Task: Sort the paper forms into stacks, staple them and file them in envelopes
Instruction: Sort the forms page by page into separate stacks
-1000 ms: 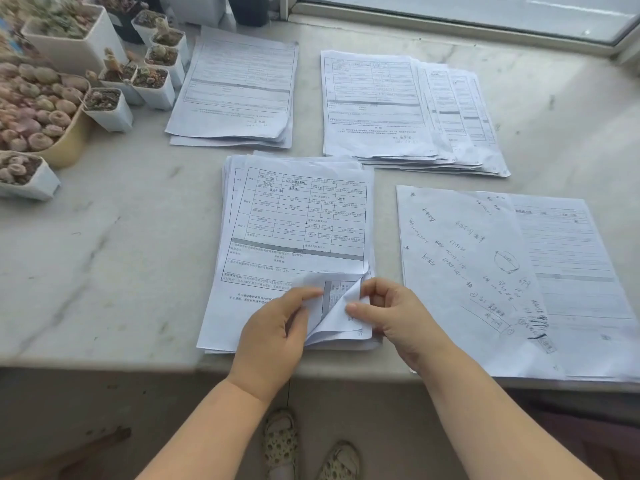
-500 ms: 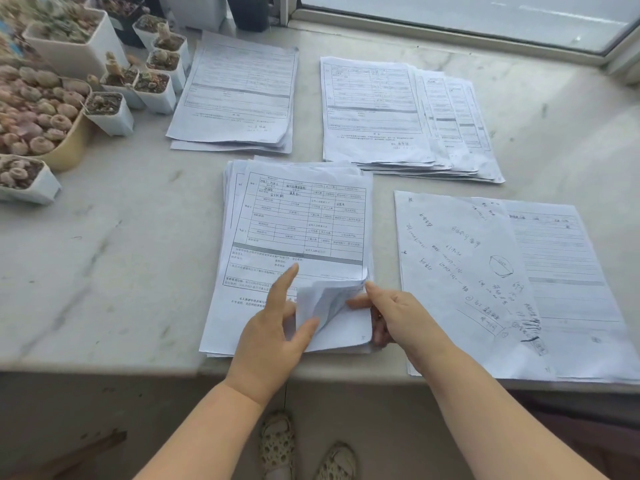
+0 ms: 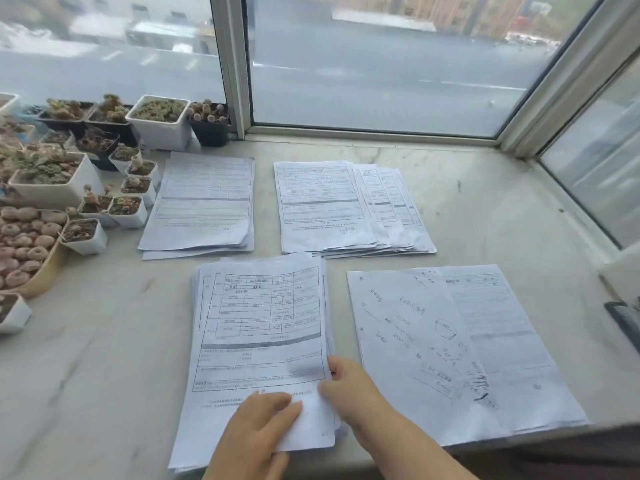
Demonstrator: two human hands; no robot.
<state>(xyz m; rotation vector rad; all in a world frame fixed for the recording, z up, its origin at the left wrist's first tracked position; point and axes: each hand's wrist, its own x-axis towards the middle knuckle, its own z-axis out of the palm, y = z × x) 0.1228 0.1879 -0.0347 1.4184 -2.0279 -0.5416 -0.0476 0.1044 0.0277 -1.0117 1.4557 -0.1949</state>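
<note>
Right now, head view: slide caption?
Both hands lift sheets from near white paper form stack on marble sill.

The forms (image 3: 259, 327) were thin matt white paper; the sill (image 3: 90, 368) was smooth, veined pale marble; the pots (image 3: 161, 128) looked plastic.
</note>
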